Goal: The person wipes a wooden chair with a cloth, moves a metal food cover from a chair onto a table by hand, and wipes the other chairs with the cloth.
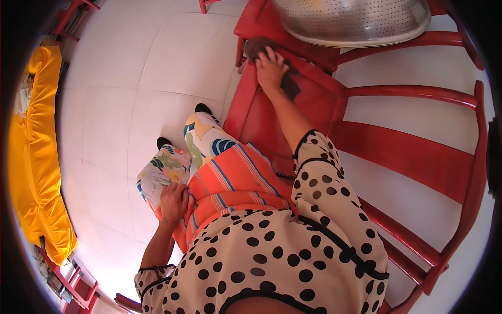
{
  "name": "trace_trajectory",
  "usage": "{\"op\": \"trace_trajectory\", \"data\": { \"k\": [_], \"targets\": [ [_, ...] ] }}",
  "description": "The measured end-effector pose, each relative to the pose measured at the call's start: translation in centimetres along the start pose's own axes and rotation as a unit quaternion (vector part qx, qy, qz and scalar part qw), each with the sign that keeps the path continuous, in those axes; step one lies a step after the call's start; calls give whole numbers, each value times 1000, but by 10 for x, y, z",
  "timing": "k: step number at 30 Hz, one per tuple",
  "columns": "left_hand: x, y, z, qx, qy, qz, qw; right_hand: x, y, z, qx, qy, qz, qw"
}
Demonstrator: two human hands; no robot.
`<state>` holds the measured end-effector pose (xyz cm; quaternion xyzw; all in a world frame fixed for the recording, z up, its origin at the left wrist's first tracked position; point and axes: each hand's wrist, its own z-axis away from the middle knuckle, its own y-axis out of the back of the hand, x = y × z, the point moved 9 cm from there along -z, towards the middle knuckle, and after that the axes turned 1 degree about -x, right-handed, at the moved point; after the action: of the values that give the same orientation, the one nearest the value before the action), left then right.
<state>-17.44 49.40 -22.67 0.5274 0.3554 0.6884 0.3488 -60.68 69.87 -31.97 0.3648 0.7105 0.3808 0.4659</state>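
My right hand [271, 69] reaches forward onto the red wooden seat [259, 118], its fingers bent over a dark brown cloth [257, 46]. Part of the cloth lies bunched at the seat's corner, and another part shows below the hand. My left hand [174, 201] rests on my thigh beside the edge of an orange striped apron [235, 172]. It holds nothing that I can see, and its fingertips are partly hidden.
A perforated metal colander [361, 21] sits on another red seat ahead. Red chair rails and a backrest [402, 152] stand on the right. Yellow fabric [42, 157] covers something on the left. Pale floor tiles [115, 99] lie between.
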Motion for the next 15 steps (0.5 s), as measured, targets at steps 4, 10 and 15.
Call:
{"op": "trace_trajectory", "data": {
  "k": [4, 10, 15],
  "targets": [
    [0, 0, 1, 7, 10, 2, 1000, -39, 9, 9, -53, 72, -40, 995],
    [-2, -3, 2, 31, 5, 7, 999, -77, 29, 109, -74, 199, -75, 974],
    [0, -2, 4, 55, -13, 13, 998, -103, 48, 203, -155, 273, -134, 940]
  ]
}}
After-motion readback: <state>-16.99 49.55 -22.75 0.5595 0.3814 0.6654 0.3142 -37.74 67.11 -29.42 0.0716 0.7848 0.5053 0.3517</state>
